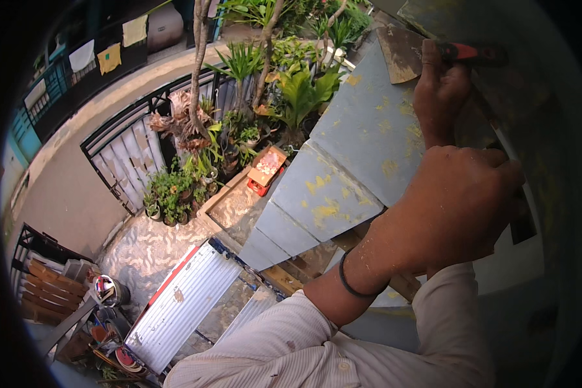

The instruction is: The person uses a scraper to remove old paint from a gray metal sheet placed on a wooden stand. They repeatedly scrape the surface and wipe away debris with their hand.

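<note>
My right hand (440, 94) grips a wide-bladed scraper (401, 54) with a red and black handle, thumb up near the blade. The stained blade lies over the upper end of grey panels (368, 121) marked with yellow patches. Nearer the camera, my left hand (458, 206) is curled, a dark band around its wrist. It crosses in front of my right forearm and hides part of it. The fingers of my left hand face away, so whatever they may hold is hidden. Joints run between the panels, which narrow towards the lower left.
Wooden beams (291, 276) show beside the panels. Far below are a corrugated metal sheet (189, 286), a patterned tiled floor (150, 237), potted plants (174, 194) and a cardboard box (267, 162) on a red crate. A metal gate (131, 160) borders a road (63, 194).
</note>
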{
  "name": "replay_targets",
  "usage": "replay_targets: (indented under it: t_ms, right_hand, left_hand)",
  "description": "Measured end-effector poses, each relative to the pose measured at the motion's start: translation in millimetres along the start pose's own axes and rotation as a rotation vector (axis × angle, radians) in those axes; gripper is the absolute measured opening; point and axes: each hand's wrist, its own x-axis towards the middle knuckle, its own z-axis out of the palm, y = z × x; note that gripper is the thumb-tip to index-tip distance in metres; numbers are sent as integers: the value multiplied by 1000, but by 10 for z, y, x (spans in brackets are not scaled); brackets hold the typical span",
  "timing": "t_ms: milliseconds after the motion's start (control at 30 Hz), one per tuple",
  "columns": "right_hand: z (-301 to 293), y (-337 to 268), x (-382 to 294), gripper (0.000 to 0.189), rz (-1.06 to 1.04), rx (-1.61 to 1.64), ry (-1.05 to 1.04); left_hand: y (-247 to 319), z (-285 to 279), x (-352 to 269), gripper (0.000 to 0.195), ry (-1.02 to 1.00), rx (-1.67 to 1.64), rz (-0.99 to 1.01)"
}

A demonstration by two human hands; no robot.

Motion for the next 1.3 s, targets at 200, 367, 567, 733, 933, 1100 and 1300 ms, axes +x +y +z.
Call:
replay_targets:
  t_ms: [200, 367, 567, 733, 933, 1100, 1300]
  right_hand:
    - [-154, -42, -5, 39, 90, 102, 69]
    - [-21, 36, 11, 39, 41, 11, 49]
    - [288, 6, -177, 35, 139, -163, -328]
    - [29, -200, -5, 41, 48, 218, 67]
    - [243, 78, -119, 34, 7, -22, -128]
    - [25, -109, -106, 30, 20, 172, -12]
    - [156, -189, -399, 37, 151, 110, -163]
  left_hand:
    - [-48, 48, -3, 24, 33, 3, 27]
    - [-20, 35, -20, 25, 2, 3, 1]
    - [-31, -31, 1, 26, 56, 22, 29]
    - [-7, 19, 2, 23, 125, -65, 67]
    - [-24, -35, 3, 28, 97, -31, 45]
    - [-73, 84, -6, 31, 67, 11, 48]
    - [-85, 87, 16, 30, 38, 6, 25]
